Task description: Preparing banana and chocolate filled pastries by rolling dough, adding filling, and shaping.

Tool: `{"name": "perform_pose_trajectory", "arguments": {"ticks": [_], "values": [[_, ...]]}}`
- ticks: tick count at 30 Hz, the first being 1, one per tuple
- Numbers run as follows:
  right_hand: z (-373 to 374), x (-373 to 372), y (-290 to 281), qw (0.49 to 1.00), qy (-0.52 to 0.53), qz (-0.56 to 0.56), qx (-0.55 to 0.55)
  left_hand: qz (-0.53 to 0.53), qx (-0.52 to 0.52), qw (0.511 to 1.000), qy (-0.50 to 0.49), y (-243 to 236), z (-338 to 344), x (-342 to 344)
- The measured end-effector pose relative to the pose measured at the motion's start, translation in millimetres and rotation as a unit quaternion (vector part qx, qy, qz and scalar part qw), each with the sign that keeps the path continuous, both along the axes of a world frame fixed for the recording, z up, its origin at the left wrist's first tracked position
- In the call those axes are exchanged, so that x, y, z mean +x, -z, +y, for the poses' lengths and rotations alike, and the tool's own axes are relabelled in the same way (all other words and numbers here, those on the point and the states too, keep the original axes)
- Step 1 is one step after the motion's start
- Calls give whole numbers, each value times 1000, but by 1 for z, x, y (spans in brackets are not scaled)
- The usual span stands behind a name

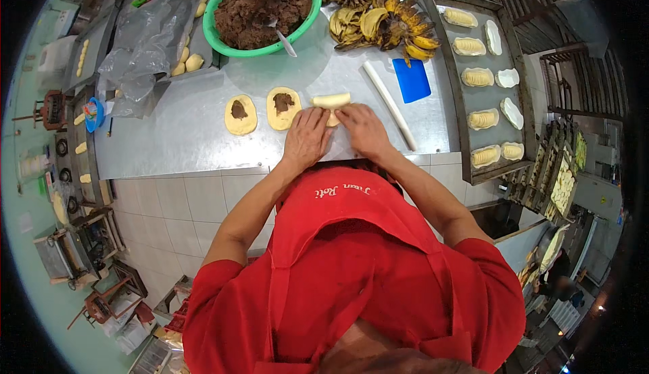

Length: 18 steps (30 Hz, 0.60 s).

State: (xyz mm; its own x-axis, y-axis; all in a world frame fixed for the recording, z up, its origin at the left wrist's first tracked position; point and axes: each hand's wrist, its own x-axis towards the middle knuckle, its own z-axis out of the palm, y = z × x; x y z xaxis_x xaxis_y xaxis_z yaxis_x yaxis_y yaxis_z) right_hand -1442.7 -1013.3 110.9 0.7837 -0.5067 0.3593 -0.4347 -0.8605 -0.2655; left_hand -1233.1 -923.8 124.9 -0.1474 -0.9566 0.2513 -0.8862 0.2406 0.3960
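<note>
1. At the centre of the frame, a dough piece (pixel 333 120) lay on the metal tabletop (pixel 169 147), partly hidden by both hands.
2. The left hand (pixel 305 139) came in from the lower left, palm down, its fingers bent and their tips at the dough's left side.
3. The right hand (pixel 366 133) mirrored it from the right, fingers also bent, tips at the dough's right side; whether either hand pinched it or merely pressed, I could not tell.
4. Just above the fingertips lay a pale roll (pixel 331 100), set crosswise.
5. Left of the hands sat two flat dough ovals (pixel 238 128), side by side, each bearing a brown patch of filling.
6. To the right, a white rod (pixel 390 106) lay slanted beside a blue scraper (pixel 412 81).
7. At the top stood a green bowl (pixel 211 34) heaped with brown filling (pixel 263 6), near bananas (pixel 412 26).
8. At the right, a tray (pixel 462 114) held ridged pale pieces (pixel 478 77).
</note>
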Motion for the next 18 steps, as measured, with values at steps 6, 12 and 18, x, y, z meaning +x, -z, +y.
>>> {"name": "perform_pose_trajectory", "arguments": {"ticks": [6,12,18], "values": [[-12,-34,-11,950,301,67,-39,78,25,996,40,0,8,-7],[-4,-64,13,938,339,17,77,12,80,996,35,-9,23,-10],[-19,-38,-8,996,-25,-17,80,17,36,992,-122,-13,-8,-5]]}}
